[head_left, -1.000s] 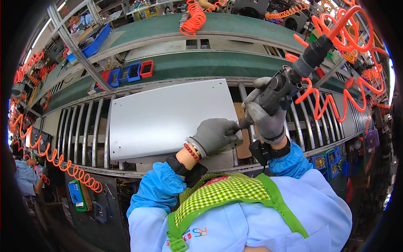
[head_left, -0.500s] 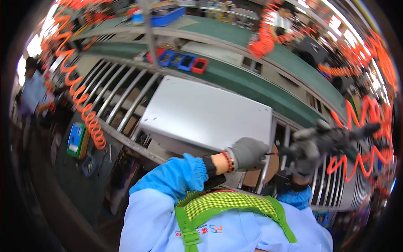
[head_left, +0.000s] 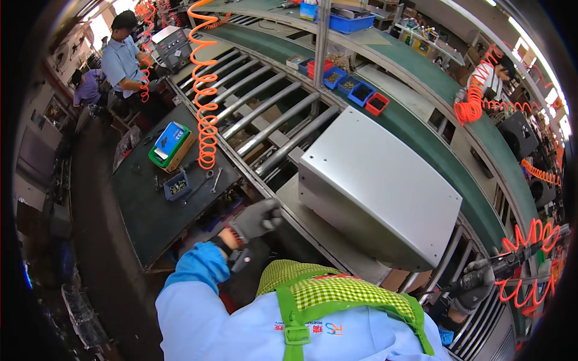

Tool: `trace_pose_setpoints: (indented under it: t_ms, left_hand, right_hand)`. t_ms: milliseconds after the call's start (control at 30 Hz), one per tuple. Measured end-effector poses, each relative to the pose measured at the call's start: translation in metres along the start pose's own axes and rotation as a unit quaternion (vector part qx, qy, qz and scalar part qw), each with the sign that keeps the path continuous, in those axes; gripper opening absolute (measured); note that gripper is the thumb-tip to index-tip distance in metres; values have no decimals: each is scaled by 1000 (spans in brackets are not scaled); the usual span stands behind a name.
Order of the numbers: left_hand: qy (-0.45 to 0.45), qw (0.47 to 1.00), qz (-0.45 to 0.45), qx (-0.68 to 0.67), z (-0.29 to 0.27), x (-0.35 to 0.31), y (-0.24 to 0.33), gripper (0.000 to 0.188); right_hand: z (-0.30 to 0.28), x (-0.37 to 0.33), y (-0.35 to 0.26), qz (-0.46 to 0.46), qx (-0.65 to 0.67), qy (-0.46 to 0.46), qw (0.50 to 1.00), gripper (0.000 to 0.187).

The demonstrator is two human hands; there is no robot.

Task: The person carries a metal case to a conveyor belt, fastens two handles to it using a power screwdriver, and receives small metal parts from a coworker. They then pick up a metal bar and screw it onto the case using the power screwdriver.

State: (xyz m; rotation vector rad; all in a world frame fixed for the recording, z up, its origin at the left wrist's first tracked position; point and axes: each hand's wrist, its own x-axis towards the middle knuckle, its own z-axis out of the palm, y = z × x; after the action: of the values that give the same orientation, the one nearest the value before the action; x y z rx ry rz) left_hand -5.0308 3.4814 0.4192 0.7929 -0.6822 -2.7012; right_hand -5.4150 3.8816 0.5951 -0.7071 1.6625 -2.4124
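Head view: our left hand [head_left: 256, 219] gloved, loosely curled, holding nothing, near rail edge. Right hand [head_left: 475, 286] clenched round pneumatic screwdriver [head_left: 512, 262]. Grey sheet-metal housing [head_left: 379, 186] sits on roller conveyor [head_left: 265, 114] between them. We judge it stiff, bulky, smooth-faced; grip folded edges.

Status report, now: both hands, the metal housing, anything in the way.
Left hand gloved, free, near the roller-line edge, holding nothing. Right hand grips a pneumatic screwdriver, right of the grey metal housing. Housing sits on the rollers, untouched. Nothing blocking it.
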Motion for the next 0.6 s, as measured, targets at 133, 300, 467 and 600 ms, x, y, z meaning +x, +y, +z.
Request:
trace_pose_setpoints:
  t_ms: [133,300,467,600]
  left_hand:
    - [174,961,168,-134,-164,-53,31,15]
    - [437,816,356,130,-349,-113,95,18]
    - [406,774,383,300,-451,-141,164,43]
    - [371,859,295,193,-464,-166,193,55]
  right_hand:
    - [8,-24,12,92,-23,68,993,29]
    - [5,-63,67,164,16,229,959,22]
    - [-60,-119,156,233,12,256,938,26]
    - [-80,-176,233,355,48,337,871,29]
